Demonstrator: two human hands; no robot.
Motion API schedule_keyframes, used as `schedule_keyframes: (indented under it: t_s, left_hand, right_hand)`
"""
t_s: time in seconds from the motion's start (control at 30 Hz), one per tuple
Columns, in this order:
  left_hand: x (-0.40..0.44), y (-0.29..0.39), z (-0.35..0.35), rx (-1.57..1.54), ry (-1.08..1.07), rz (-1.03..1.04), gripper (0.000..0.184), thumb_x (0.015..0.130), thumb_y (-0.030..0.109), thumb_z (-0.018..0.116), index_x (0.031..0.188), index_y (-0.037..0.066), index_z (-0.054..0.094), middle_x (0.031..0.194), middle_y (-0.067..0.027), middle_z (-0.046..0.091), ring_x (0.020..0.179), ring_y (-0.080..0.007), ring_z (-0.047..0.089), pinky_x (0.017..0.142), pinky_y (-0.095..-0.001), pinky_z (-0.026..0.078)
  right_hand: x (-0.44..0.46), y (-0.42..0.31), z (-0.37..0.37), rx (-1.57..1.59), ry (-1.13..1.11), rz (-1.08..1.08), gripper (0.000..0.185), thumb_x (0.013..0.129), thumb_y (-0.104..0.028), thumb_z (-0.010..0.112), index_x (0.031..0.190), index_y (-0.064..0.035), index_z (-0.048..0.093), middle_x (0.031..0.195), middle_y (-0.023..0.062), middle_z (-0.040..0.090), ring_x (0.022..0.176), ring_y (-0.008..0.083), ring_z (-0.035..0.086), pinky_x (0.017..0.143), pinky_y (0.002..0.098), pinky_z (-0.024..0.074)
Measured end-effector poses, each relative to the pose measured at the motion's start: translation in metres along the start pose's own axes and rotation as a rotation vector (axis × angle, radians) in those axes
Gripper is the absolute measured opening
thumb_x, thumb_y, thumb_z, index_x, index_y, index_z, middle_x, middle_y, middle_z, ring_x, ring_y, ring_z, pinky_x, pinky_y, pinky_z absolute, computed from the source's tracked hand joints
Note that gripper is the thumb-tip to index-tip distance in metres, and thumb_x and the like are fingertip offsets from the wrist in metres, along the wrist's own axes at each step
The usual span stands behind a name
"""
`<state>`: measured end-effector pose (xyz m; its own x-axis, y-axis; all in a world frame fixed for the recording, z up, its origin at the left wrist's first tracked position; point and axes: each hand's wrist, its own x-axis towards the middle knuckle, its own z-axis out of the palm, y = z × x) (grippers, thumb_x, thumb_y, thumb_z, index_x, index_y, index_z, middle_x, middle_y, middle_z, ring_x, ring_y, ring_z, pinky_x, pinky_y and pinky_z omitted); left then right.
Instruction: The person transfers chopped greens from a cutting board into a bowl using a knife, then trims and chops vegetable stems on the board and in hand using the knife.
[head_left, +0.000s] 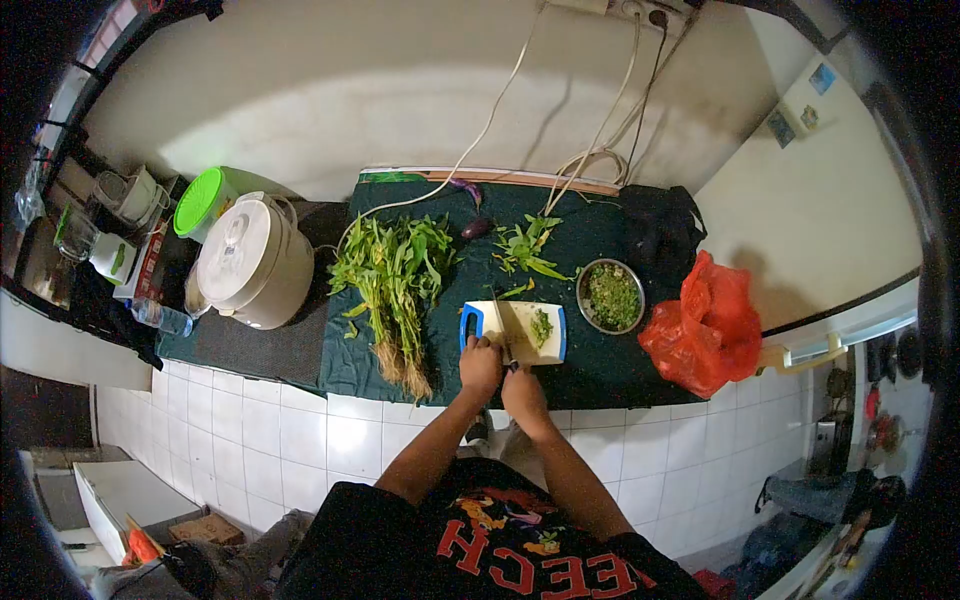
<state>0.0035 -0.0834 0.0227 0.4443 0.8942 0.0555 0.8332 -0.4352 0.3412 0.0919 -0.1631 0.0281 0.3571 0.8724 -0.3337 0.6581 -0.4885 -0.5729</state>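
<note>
A white cutting board (533,345) with blue ends lies in front of me, with chopped greens (541,327) on its right part. My right hand (523,390) grips a knife (502,328) by the handle at the board's near edge, its blade pointing away across the board. My left hand (481,364) is closed at the board's near left, close beside the blade; what its fingers hold, if anything, is hidden. Right of the board stands a metal bowl (583,312) of chopped greens. A rooted bunch of leafy greens (392,285) rests to the left, and loose leaves (527,245) lie behind the board.
A crumpled red plastic bag (705,325) sits at the table's right end. Eggplants (477,228) lie at the back near white cables (590,165). A white rice cooker (255,262) and a green-lidded container (203,202) stand left. The dark green tablecloth (455,385) ends just before me.
</note>
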Motion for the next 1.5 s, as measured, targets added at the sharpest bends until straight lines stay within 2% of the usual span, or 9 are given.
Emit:
schedule_keyframes:
  t_s: [0.27, 0.7, 0.77, 0.97, 1.07, 1.23, 1.3, 1.4, 1.5]
  left_hand:
    - [0.001, 0.002, 0.003, -0.032, -0.016, -0.032, 0.014, 0.074, 0.011, 0.061, 0.084, 0.005, 0.069, 0.092, -0.0128, 0.063, 0.093, -0.0310, 0.057, 0.076, -0.0408, 0.052]
    - [0.002, 0.005, 0.006, -0.083, -0.007, -0.096, 0.017, 0.077, 0.016, 0.061, 0.080, 0.002, 0.069, 0.092, -0.0139, 0.064, 0.093, -0.0339, 0.057, 0.077, -0.0451, 0.050]
    - [0.005, 0.009, 0.002, -0.102, -0.019, -0.059, 0.017, 0.078, 0.016, 0.060, 0.081, 0.002, 0.070, 0.092, -0.0142, 0.064, 0.092, -0.0347, 0.057, 0.079, -0.0453, 0.050]
    - [0.034, 0.022, 0.036, -0.265, 0.022, 0.130, 0.018, 0.074, 0.020, 0.065, 0.083, 0.005, 0.071, 0.091, -0.0162, 0.065, 0.090, -0.0381, 0.058, 0.079, -0.0454, 0.050]
    - [0.054, 0.032, 0.009, -0.423, -0.176, 0.055, 0.018, 0.068, 0.023, 0.072, 0.082, 0.011, 0.074, 0.087, -0.0132, 0.069, 0.083, -0.0329, 0.065, 0.075, -0.0429, 0.053]
    - [0.095, 0.035, -0.002, -0.248, -0.201, -0.082, 0.014, 0.075, 0.012, 0.063, 0.085, 0.010, 0.073, 0.088, -0.0142, 0.068, 0.086, -0.0346, 0.065, 0.075, -0.0433, 0.052]
    - [0.123, 0.001, 0.060, 0.015, 0.028, 0.199, 0.020, 0.078, 0.007, 0.055, 0.091, 0.009, 0.071, 0.091, -0.0150, 0.065, 0.091, -0.0369, 0.062, 0.077, -0.0452, 0.052]
    - [0.134, 0.014, 0.033, -0.062, 0.089, 0.151, 0.021, 0.079, 0.004, 0.053, 0.094, 0.007, 0.068, 0.092, -0.0154, 0.063, 0.095, -0.0386, 0.060, 0.077, -0.0470, 0.051]
    - [0.149, 0.019, 0.022, 0.062, -0.087, 0.060, 0.017, 0.079, 0.007, 0.055, 0.091, 0.007, 0.067, 0.091, -0.0156, 0.064, 0.091, -0.0372, 0.062, 0.075, -0.0479, 0.052]
  right_hand:
    - [-0.005, -0.030, -0.033, -0.050, -0.087, 0.067, 0.032, 0.094, -0.019, 0.048, 0.103, 0.0116, 0.048, 0.086, 0.0340, 0.063, 0.086, 0.0483, 0.062, 0.075, 0.0540, 0.0498]
    - [-0.012, 0.031, 0.010, -0.135, 0.016, 0.009, 0.035, 0.095, -0.025, 0.049, 0.106, 0.0080, 0.050, 0.081, 0.0287, 0.065, 0.078, 0.0443, 0.065, 0.068, 0.0506, 0.0531]
    - [-0.031, 0.038, -0.001, -0.199, 0.205, -0.097, 0.036, 0.095, -0.029, 0.049, 0.101, 0.0062, 0.052, 0.076, 0.0258, 0.064, 0.074, 0.0427, 0.065, 0.064, 0.0498, 0.0534]
    - [-0.018, 0.047, -0.046, -0.232, 0.261, -0.089, 0.036, 0.096, -0.032, 0.049, 0.091, 0.0034, 0.054, 0.072, 0.0238, 0.063, 0.067, 0.0426, 0.064, 0.061, 0.0483, 0.0533]
    - [-0.028, 0.028, -0.092, -0.051, 0.144, 0.050, 0.040, 0.097, -0.034, 0.045, 0.095, 0.0052, 0.053, 0.076, 0.0279, 0.062, 0.072, 0.0461, 0.063, 0.066, 0.0537, 0.0512]
    - [-0.037, 0.049, -0.104, 0.010, 0.068, 0.122, 0.041, 0.097, -0.035, 0.045, 0.100, 0.0053, 0.052, 0.082, 0.0324, 0.062, 0.079, 0.0494, 0.062, 0.071, 0.0560, 0.0501]
    - [-0.045, 0.058, -0.109, 0.010, 0.010, 0.131, 0.042, 0.097, -0.036, 0.045, 0.101, 0.0055, 0.051, 0.084, 0.0338, 0.062, 0.081, 0.0503, 0.062, 0.072, 0.0562, 0.0499]
    - [-0.059, 0.076, -0.113, -0.040, -0.050, -0.018, 0.045, 0.097, -0.037, 0.045, 0.106, 0.0063, 0.050, 0.086, 0.0353, 0.061, 0.083, 0.0509, 0.062, 0.072, 0.0565, 0.0498]
    - [-0.062, 0.084, -0.119, 0.058, 0.021, -0.163, 0.046, 0.096, -0.039, 0.046, 0.107, 0.0061, 0.048, 0.086, 0.0352, 0.061, 0.082, 0.0512, 0.061, 0.071, 0.0568, 0.0497]
